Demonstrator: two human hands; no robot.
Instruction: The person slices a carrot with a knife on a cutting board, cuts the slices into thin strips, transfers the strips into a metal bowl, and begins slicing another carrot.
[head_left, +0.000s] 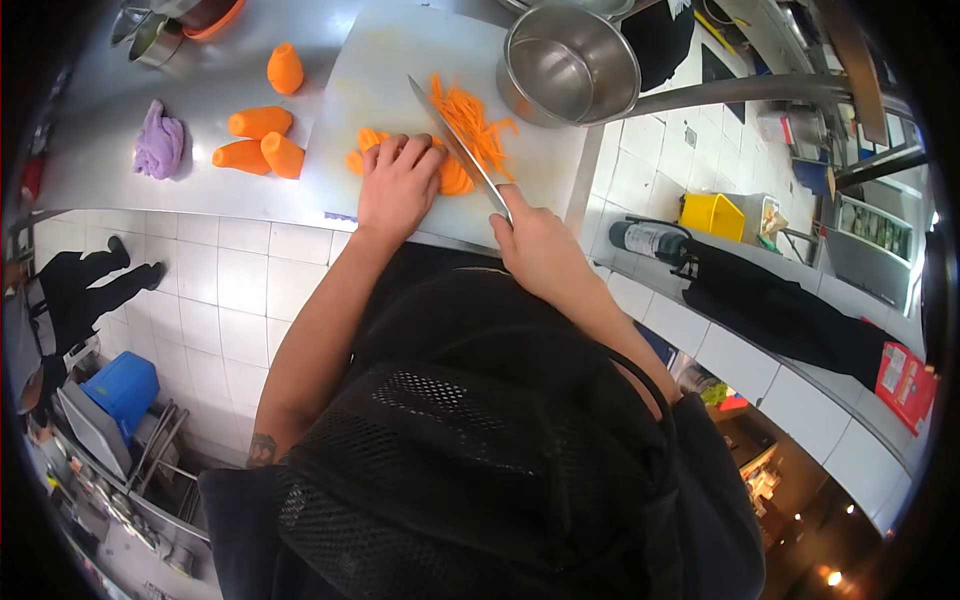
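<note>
My right hand (535,240) is closed round the handle of a kitchen knife (455,142), its blade slanting up and left over the white cutting board (390,60). Under my left hand (398,185) lie carrot slices (455,178), pressed to the board with the fingertips, close to the blade on its left side. On the blade's other side is a loose heap of carrot strips (478,125). Several peeled carrot pieces (258,122) rest on the steel counter to the left of the board. My fingers hide part of the slices.
A steel pot (568,65) stands at the board's upper right corner. Left of the carrots, a crumpled purple cloth (160,142) lies on the steel counter (225,190). Another person (75,290) stands far left, near a blue bin (122,388). A yellow container (712,217) is at the right.
</note>
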